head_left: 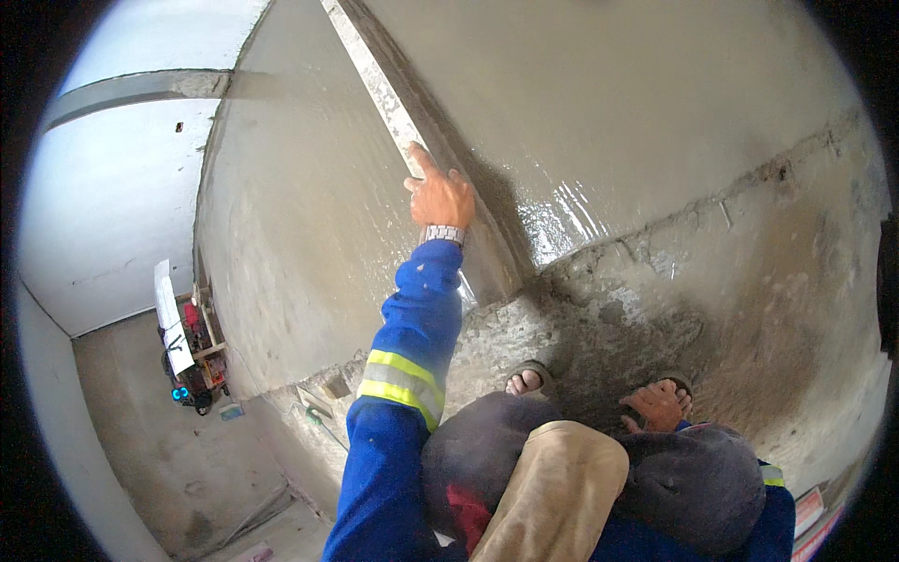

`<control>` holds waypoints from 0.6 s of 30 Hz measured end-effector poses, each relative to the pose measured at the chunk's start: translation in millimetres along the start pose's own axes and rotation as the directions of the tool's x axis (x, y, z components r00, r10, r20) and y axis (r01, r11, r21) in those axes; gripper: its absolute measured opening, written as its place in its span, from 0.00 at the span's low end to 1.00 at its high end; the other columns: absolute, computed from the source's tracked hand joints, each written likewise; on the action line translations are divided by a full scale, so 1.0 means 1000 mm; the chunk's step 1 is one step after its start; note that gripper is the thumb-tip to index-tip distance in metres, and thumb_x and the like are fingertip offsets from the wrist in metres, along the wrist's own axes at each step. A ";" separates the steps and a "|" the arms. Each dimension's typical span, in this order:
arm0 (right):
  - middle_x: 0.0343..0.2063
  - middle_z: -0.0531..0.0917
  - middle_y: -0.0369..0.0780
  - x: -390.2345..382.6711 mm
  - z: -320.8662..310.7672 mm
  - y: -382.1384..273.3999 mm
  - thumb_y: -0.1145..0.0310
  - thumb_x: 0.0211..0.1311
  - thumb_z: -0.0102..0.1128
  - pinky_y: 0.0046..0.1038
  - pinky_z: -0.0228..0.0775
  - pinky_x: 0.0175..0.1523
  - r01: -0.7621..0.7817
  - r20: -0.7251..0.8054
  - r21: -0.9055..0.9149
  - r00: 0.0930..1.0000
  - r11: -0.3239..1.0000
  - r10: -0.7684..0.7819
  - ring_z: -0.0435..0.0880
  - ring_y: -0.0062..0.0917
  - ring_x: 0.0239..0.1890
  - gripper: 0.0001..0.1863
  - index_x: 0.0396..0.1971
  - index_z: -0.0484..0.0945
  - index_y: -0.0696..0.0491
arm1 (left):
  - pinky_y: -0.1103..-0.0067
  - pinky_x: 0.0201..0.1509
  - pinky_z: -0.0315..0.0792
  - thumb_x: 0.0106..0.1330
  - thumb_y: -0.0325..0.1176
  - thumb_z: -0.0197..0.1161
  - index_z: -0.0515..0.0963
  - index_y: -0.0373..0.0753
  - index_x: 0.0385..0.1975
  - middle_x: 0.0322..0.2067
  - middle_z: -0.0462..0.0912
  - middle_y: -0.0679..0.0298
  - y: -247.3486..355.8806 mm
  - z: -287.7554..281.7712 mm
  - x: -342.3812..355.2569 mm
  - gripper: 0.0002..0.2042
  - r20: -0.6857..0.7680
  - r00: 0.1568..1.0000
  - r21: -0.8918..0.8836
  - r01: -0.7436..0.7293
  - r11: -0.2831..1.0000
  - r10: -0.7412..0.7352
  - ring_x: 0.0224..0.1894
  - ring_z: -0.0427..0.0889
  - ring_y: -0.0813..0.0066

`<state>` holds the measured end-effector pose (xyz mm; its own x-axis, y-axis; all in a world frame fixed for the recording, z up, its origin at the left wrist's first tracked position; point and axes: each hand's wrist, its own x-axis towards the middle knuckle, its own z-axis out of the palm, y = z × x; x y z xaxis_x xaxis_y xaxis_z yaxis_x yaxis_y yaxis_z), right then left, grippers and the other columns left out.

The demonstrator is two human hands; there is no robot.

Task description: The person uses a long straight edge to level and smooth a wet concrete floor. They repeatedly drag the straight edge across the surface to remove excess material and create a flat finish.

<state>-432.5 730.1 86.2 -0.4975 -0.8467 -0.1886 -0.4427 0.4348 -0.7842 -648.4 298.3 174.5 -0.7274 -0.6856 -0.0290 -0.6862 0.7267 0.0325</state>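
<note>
A long pale straightedge (373, 80), smeared with cement, runs from the top edge down toward my feet across a wet grey cement surface (309, 206). My left hand (440, 199) grips it near its lower end, with the index finger stretched along the bar. A metal-banded watch (442, 233) is on that wrist, below which comes a blue sleeve with a reflective band. Down by my right sandal (676, 382), my right hand (655, 405) hangs with its fingers loosely apart, and I see nothing in it. My knees hide the right forearm.
A rough, broken edge (655, 225) borders the wet cement on the right. Under my feet lies rough, stained ground (599, 323). Lower down at the left are a pile of tools and boards (197, 351), a wooden block (315, 401) and a white wall (122, 178).
</note>
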 end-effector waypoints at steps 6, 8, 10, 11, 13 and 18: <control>0.33 0.80 0.35 -0.003 -0.006 -0.008 0.51 0.51 0.64 0.47 0.61 0.49 -0.052 -0.044 -0.027 0.998 0.998 0.051 0.77 0.34 0.38 0.19 0.40 0.79 0.44 | 0.55 0.40 0.75 0.62 0.40 0.56 0.37 0.45 0.70 0.45 0.68 0.25 0.005 0.002 -0.030 0.42 0.024 0.999 -0.004 -0.023 1.000 0.023 0.37 0.79 0.33; 0.33 0.81 0.35 -0.006 -0.002 -0.006 0.51 0.51 0.64 0.47 0.61 0.50 -0.074 -0.002 -0.071 0.997 0.995 0.074 0.77 0.34 0.38 0.19 0.40 0.79 0.44 | 0.60 0.33 0.76 0.61 0.38 0.58 0.40 0.42 0.70 0.41 0.70 0.33 0.005 0.006 -0.037 0.41 -0.029 0.998 0.029 -0.057 0.998 0.058 0.31 0.80 0.40; 0.33 0.81 0.35 -0.006 0.000 -0.004 0.51 0.50 0.65 0.46 0.61 0.49 -0.050 -0.024 -0.091 0.999 0.995 0.048 0.77 0.34 0.38 0.19 0.40 0.79 0.44 | 0.59 0.35 0.77 0.61 0.38 0.58 0.40 0.42 0.70 0.43 0.69 0.29 0.010 0.007 -0.025 0.41 -0.014 0.999 0.011 -0.041 0.999 0.041 0.33 0.81 0.39; 0.33 0.81 0.35 -0.004 0.000 -0.003 0.51 0.50 0.65 0.46 0.62 0.48 -0.033 -0.035 -0.103 0.999 0.994 0.029 0.77 0.34 0.38 0.19 0.40 0.79 0.44 | 0.59 0.35 0.77 0.61 0.37 0.58 0.40 0.42 0.70 0.44 0.69 0.29 0.013 0.005 -0.018 0.41 -0.014 0.999 0.018 -0.032 0.999 0.032 0.33 0.81 0.39; 0.30 0.79 0.38 0.001 -0.005 -0.004 0.58 0.46 0.67 0.44 0.60 0.46 0.025 -0.101 -0.039 0.995 0.999 -0.029 0.76 0.35 0.35 0.18 0.38 0.80 0.47 | 0.58 0.35 0.77 0.61 0.37 0.57 0.40 0.42 0.70 0.45 0.68 0.27 0.015 0.003 -0.008 0.41 -0.022 0.999 0.039 -0.023 0.999 0.024 0.34 0.81 0.38; 0.33 0.81 0.36 -0.002 -0.002 0.000 0.53 0.49 0.65 0.45 0.62 0.46 0.010 -0.084 -0.049 0.996 0.999 -0.014 0.78 0.35 0.37 0.18 0.38 0.79 0.45 | 0.54 0.43 0.75 0.61 0.41 0.56 0.36 0.47 0.70 0.47 0.66 0.23 0.016 0.005 -0.017 0.42 0.024 1.000 -0.054 -0.004 0.999 0.005 0.37 0.79 0.32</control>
<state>-433.1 732.5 87.5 -0.5521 -0.8241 -0.1270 -0.4836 0.4405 -0.7564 -647.0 321.9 170.2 -0.7308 -0.6805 -0.0531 -0.6823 0.7260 0.0866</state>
